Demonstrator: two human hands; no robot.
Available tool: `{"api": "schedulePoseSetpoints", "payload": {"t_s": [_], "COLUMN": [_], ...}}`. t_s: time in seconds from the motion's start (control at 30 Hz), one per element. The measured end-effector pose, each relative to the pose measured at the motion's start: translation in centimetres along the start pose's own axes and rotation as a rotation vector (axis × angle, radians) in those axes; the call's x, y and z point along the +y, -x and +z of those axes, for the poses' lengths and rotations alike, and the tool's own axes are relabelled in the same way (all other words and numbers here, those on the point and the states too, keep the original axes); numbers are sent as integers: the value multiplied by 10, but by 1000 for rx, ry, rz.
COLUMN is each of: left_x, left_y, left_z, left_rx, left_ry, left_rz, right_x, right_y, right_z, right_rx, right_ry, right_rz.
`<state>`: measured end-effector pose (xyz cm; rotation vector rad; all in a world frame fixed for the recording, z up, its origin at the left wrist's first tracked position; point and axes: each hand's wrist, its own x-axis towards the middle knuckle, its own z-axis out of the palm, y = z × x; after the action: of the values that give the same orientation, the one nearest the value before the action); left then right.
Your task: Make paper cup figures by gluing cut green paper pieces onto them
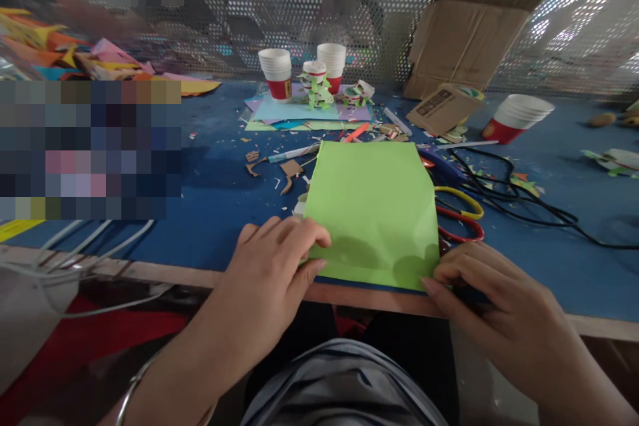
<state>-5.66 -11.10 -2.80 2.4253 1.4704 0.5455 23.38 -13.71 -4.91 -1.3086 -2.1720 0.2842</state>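
A light green sheet of paper (pixel 372 203) lies near the front edge of the blue table, slightly creased along its right side. My left hand (pixel 282 249) is at the sheet's lower left edge, fingers curled, with a gap between thumb and index fingertip; nothing shows between them. At the lower right corner, my right hand (pixel 492 286) has its thumb and index finger closed on the paper. Scissors with red and yellow handles (pixel 466 216) lie just right of the sheet, partly covered by it.
Paper cups (pixel 275 73) stand on coloured sheets (pixel 259 125) at the back. Cardboard (pixel 469 40) leans on the perforated screen. Another cup stack (pixel 516 118) tilts at right, near black cables (pixel 529 206). Cardboard scraps (pixel 291 168) and a pen (pixel 292 154) lie left of the sheet.
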Motion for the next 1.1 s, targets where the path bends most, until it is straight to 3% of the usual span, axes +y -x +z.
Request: {"api": "schedulePoseSetpoints", "payload": {"t_s": [0.1, 0.23, 0.33, 0.67, 0.97, 1.1], "left_x": [0, -3, -2, 2, -14, -15], "left_y": [3, -3, -9, -16, -5, -2], "left_z": [5, 3, -2, -7, -13, -15], "left_rx": [64, -64, -135, -166, -102, -109], "left_ry": [-89, -167, -237, -265, -225, -263], "left_rz": [194, 426, 505, 503, 519, 516], "right_x": [0, 1, 1, -1, -3, -5], "right_y": [1, 2, 2, 0, 2, 8], "right_z": [0, 1, 0, -1, -3, 1], "right_rx": [-5, -9, 0, 5, 7, 60], "right_ry": [9, 22, 27, 17, 3, 102], "right_rz": [7, 13, 6, 3, 27, 20]}}
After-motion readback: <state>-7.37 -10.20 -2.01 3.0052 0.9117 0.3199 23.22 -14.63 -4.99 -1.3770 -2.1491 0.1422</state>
